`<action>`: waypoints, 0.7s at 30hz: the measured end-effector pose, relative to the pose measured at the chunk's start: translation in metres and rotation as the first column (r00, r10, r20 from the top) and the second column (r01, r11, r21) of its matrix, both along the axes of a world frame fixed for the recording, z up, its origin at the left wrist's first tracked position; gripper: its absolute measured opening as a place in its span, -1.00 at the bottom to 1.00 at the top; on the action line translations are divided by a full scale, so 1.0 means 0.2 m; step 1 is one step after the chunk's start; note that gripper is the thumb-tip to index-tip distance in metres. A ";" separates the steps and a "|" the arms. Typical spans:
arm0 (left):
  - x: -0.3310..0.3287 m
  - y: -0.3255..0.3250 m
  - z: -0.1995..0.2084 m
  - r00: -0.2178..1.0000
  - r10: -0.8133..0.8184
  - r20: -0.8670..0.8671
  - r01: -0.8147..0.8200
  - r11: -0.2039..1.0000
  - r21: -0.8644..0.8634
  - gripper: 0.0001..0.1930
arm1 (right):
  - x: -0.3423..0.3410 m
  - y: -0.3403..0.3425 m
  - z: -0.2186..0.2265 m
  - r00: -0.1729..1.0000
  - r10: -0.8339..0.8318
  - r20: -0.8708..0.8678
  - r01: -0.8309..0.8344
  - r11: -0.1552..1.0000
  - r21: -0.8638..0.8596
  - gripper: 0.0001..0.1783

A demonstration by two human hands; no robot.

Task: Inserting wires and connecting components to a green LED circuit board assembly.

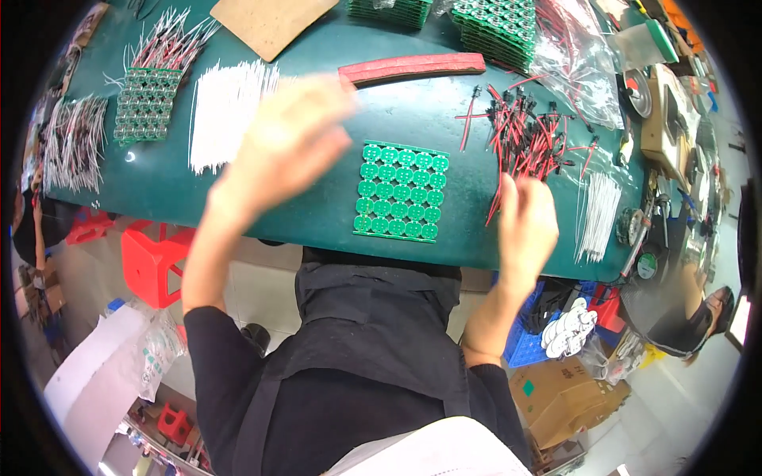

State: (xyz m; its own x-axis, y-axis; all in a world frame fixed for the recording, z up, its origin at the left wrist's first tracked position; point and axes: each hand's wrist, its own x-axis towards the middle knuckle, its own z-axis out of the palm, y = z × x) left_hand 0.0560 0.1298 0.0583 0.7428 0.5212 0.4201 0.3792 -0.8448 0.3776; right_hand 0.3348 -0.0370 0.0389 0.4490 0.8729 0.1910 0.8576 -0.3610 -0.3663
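A green circuit board panel (401,192), divided into rows of rounded sections, lies flat near the table's front edge. My left hand (298,131) is above the table, left of the panel and beside the bundle of white wires (214,119). Motion smears its fingers, so their grip is unclear. To the panel's right, my right hand (528,226) has its fingers curled in at the near side of a pile of red and black wires with black connectors (528,135). Whatever lies between those fingers is hidden.
A red foam strip (413,67) lies beyond the panel. Stacked green boards (496,32) stand at the back. Another board panel (147,103) and white wires (75,143) are at left. More white wires (599,216) lie at right. A red stool (155,262) stands below.
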 end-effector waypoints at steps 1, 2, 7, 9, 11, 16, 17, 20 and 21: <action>0.05 -0.11 0.02 0.991 -0.134 0.004 0.134 0.987 -0.084 -0.56 | 0.02 -0.07 0.03 0.990 -0.141 0.012 0.141 0.974 -0.178 -0.71; 0.11 -0.23 0.03 0.986 -0.165 -0.028 0.161 0.981 -0.113 -0.54 | 0.01 -0.11 0.03 0.990 -0.138 0.009 0.137 0.973 -0.185 -0.71; 0.25 -0.42 -0.18 0.968 -0.217 -0.125 0.182 0.954 -0.240 -0.37 | -0.06 -0.20 -0.06 0.999 0.035 0.008 -0.033 0.980 -0.194 -0.75; 0.24 -0.43 -0.20 0.959 -0.212 -0.186 0.164 0.956 -0.244 -0.35 | -0.07 -0.20 -0.07 0.998 0.037 0.051 -0.029 0.988 -0.152 -0.82; 0.19 -0.43 -0.19 0.948 -0.233 -0.218 0.160 0.938 -0.306 -0.39 | -0.08 -0.19 -0.05 0.957 0.033 -0.288 -0.077 0.987 -0.142 -0.86; 0.16 -0.51 -0.14 0.995 -0.094 0.042 0.102 0.839 -0.535 -0.50 | -0.26 -0.19 -0.01 0.481 0.244 -0.842 -0.174 0.968 0.181 -0.80; 0.17 -0.55 -0.13 0.972 0.055 0.227 0.135 0.661 -0.738 -0.56 | -0.29 -0.18 -0.01 0.630 0.375 -0.680 -0.338 0.921 0.194 -0.77; 0.17 -0.56 -0.16 0.910 0.209 0.357 0.181 0.575 -0.798 -0.68 | -0.37 -0.07 -0.01 0.664 0.603 -0.443 -0.485 0.798 0.359 -0.73; 0.16 -0.56 -0.20 0.869 0.218 0.444 0.222 0.631 -0.744 -0.72 | -0.39 -0.06 -0.01 0.657 0.610 -0.444 -0.490 0.792 0.364 -0.73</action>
State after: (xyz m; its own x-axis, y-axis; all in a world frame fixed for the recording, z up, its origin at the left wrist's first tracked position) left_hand 0.0882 0.0170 0.0182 0.5750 0.8039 0.1524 -0.0250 -0.1689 0.9853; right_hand 0.2561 -0.0482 0.0364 -0.0230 0.9612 0.2750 0.5298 0.2450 -0.8120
